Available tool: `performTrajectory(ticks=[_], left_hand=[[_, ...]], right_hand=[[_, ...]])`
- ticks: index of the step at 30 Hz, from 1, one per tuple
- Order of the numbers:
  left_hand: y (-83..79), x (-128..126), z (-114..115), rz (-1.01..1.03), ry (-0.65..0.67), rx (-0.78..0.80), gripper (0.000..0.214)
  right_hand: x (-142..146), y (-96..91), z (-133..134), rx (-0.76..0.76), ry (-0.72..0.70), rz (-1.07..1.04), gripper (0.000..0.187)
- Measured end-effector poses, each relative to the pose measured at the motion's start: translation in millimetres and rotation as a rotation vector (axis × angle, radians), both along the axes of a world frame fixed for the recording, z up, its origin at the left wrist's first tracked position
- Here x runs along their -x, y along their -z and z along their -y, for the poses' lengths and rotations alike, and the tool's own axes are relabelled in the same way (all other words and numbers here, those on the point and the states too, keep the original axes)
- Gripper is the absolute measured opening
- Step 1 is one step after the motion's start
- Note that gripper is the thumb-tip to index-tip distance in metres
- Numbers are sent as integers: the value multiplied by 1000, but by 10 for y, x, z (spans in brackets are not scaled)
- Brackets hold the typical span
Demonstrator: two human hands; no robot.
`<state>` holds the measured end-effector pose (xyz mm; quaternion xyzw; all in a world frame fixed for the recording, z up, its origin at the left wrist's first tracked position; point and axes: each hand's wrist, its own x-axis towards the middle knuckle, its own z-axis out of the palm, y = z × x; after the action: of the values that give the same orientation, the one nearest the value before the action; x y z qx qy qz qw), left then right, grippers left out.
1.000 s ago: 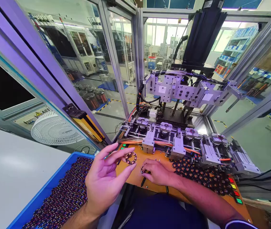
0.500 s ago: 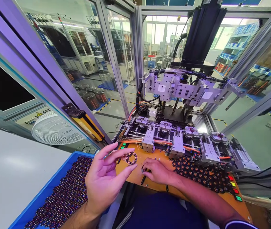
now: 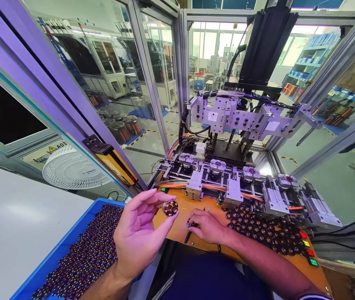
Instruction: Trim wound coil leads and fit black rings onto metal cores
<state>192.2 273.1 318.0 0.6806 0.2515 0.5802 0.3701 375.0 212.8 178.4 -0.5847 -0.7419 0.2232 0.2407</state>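
Observation:
Between the thumb and fingers of my left hand [image 3: 141, 233] is a small motor stator [image 3: 170, 208], a dark ring with copper windings, held up above the orange worktop [image 3: 177, 229]. My right hand [image 3: 207, 225] rests low over the worktop, its fingers pinched on a second small stator [image 3: 190, 223] that they partly hide. Right of that hand lies a cluster of dark stators [image 3: 265, 229] with copper centres. A black-handled tool [image 3: 188, 236] sits just below my right fingers.
A blue tray [image 3: 61, 250] full of small stators stands at the left on a white table [image 3: 23, 225]. Behind the worktop runs a winding machine [image 3: 230, 187] with several fixtures. Coloured push buttons [image 3: 310, 252] line the right edge. A white fan [image 3: 74, 168] stands left.
The stator in my left hand has turned, so its rim now shows and its open centre no longer does. My right hand has barely moved and keeps its pinch.

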Motion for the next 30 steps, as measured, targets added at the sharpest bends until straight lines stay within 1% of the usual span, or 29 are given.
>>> performTrajectory(ticks=[4,9,13,17,23,26,28,30], left_hand=[[43,10,1,-1,-11,-28,60],[104,-3,10,-13,-73,-83,53],[139,4,-36,-15,-48,-107,53],[142,4,-86,-35,-31,-116,52],[159,8,-94,-63,-33,-137,53],[177,27,-110,-97,-48,-147,57],[171,35,-128,-125,-60,-177,55],[152,32,-142,-150,-68,-214,50]], right_hand=[[7,25,4,10,4,4,5],[12,40,-5,18,-3,11,5],[5,65,-9,18,2,12,6],[-4,99,-12,14,-1,7,7],[0,102,-13,9,-3,17,6],[-5,109,-4,16,-10,37,5],[-16,139,-12,27,-18,61,4],[-26,194,-51,44,-15,102,11]])
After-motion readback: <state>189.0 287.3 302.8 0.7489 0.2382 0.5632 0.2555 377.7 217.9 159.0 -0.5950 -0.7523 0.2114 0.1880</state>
